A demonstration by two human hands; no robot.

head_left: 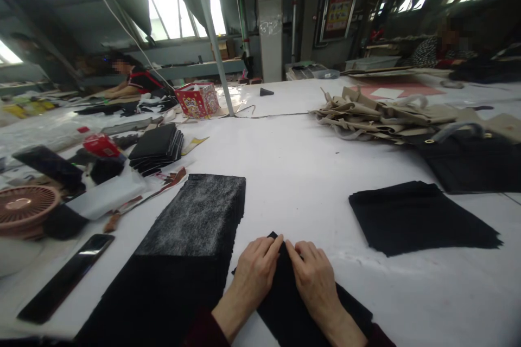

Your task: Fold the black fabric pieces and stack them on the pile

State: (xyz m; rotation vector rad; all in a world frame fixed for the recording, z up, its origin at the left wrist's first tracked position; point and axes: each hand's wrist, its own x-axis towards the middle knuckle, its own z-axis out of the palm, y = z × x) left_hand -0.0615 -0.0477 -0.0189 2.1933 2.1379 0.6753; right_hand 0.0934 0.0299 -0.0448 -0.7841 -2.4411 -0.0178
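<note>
The black cloth (286,287) lies beneath my left hand (257,261) and right hand (315,271) — curled fingers meeting near its far end — whether pinching it, I cannot tell.

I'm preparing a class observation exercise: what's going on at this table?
A person's left hand and right hand rest on black fabric on the white tabletop, close together near the fabric's far tip. A thick black fabric stack, its far part speckled grey, lies to their left; a four-sided black fabric pile lies to their right.
</note>
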